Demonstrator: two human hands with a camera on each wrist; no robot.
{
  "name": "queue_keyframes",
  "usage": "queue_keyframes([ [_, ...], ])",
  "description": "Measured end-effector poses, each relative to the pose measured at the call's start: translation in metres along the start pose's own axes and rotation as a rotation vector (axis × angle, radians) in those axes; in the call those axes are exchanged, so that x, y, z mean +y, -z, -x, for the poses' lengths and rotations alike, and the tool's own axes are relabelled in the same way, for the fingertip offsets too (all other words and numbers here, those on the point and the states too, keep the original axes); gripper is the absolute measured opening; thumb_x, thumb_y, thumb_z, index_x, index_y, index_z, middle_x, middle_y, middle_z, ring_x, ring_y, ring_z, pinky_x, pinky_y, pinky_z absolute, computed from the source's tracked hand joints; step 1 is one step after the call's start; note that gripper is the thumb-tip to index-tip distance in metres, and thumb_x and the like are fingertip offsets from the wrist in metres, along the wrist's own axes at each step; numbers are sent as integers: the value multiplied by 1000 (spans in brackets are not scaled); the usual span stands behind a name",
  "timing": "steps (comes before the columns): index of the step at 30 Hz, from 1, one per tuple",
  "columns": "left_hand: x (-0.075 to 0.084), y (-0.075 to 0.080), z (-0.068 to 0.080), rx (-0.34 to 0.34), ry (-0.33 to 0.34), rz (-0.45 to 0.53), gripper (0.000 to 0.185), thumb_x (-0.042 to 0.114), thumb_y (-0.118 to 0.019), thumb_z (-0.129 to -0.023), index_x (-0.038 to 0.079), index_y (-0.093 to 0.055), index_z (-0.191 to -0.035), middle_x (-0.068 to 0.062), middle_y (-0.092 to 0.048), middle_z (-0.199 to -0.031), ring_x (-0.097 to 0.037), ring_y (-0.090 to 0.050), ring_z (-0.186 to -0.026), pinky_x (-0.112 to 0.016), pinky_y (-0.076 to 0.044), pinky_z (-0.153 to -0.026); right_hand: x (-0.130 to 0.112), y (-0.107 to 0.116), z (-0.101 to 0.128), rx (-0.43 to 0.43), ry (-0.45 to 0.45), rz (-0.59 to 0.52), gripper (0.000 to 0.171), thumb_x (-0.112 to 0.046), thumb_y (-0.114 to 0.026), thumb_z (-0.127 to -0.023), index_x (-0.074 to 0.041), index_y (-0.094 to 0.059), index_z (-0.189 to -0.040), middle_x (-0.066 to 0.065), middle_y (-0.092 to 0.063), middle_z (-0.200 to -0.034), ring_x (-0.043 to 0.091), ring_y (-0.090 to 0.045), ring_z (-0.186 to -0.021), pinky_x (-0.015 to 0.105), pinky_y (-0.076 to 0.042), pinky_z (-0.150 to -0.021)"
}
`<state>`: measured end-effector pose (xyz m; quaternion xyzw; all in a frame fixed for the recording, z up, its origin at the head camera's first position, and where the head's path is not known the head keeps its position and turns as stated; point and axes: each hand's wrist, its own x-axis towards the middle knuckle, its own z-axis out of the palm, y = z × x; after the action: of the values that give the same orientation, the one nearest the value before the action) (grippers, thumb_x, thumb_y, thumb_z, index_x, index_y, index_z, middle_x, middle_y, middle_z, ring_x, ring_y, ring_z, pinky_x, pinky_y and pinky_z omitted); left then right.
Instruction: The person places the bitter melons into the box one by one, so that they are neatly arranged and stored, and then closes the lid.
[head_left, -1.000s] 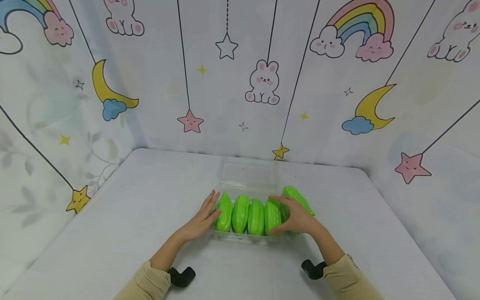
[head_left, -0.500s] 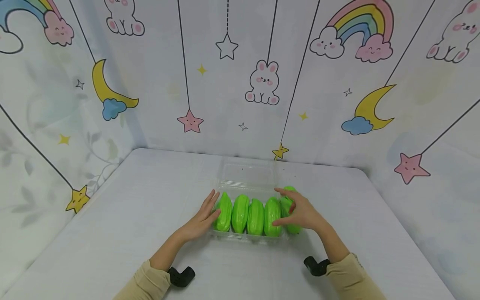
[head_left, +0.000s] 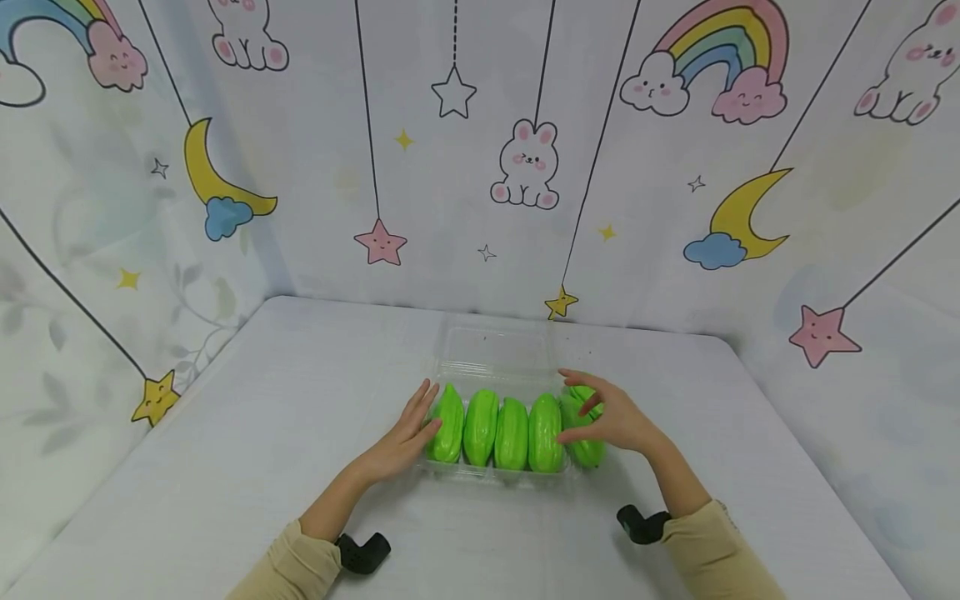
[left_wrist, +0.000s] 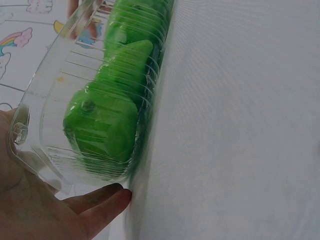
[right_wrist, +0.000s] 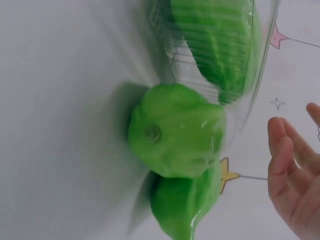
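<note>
Several glossy green, ribbed, melon-shaped fruits (head_left: 481,427) stand side by side in a clear plastic clamshell box (head_left: 491,472). My left hand (head_left: 403,439) rests with straight fingers against the box's left end; in the left wrist view its fingers (left_wrist: 107,205) lie along that end wall. Over the loose fruits right of the box, my right hand (head_left: 617,418) is spread, thumb and fingers apart, holding nothing. The nearer loose fruit (right_wrist: 175,132) lies right beside the box wall, stem end toward the right wrist camera. Behind it lies a second loose fruit (right_wrist: 185,205), partly hidden by the right hand in the head view.
The box's clear lid (head_left: 495,343) lies folded back behind it on the white tabletop (head_left: 322,367). A fabric backdrop (head_left: 450,192) with printed rabbits, stars and moons rises behind the table. Black wrist-camera mounts (head_left: 365,553) jut out by both sleeves.
My right hand has drawn off the rightmost boxed fruit and moved right, over the loose fruits. My left hand and the box have stayed in place.
</note>
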<state>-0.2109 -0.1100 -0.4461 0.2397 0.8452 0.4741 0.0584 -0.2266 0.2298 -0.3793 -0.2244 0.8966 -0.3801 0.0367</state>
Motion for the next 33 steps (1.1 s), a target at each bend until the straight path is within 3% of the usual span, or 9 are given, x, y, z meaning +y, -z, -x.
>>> queue_keyframes([
  [8,0,0,-1,0,-5,7,59,30,-32,-101,10,-2,-148,-14,9,-151,-32,6,-137,-59,-9,-104,7,10,0,0,15,-24,89,-27,-84,-64,-13,-38,-139,19,-43,-133,33,-53,-94,33,-50,-67],
  [15,0,0,-1,0,2,-1,59,30,-32,-101,10,-2,-148,-14,9,-151,-32,6,-137,-59,-10,-104,18,19,1,13,-5,-22,86,-22,-83,-66,-11,-39,-139,16,-40,-137,35,-51,-101,35,-49,-72],
  [20,0,0,-1,-2,-1,0,59,30,-32,-101,10,-2,-148,-14,10,-151,-32,6,-137,-59,-10,-104,27,27,-1,16,-9,4,82,-13,-81,-68,-4,-39,-137,18,-38,-139,41,-47,-104,37,-49,-70],
  [27,0,0,0,0,-2,1,59,30,-32,-101,8,-2,-148,-14,10,-151,-32,6,-137,-59,-10,-104,41,37,-5,-14,-36,21,81,-24,-82,-68,-10,-42,-137,14,-37,-140,40,-45,-108,35,-48,-72],
  [33,-2,-1,-1,5,-7,1,58,28,-31,-101,9,-2,-148,-14,9,-152,-31,6,-137,-58,-9,-104,55,40,-9,-47,-27,33,81,-27,-82,-68,-8,-43,-136,17,-38,-140,44,-46,-107,45,-47,-74],
])
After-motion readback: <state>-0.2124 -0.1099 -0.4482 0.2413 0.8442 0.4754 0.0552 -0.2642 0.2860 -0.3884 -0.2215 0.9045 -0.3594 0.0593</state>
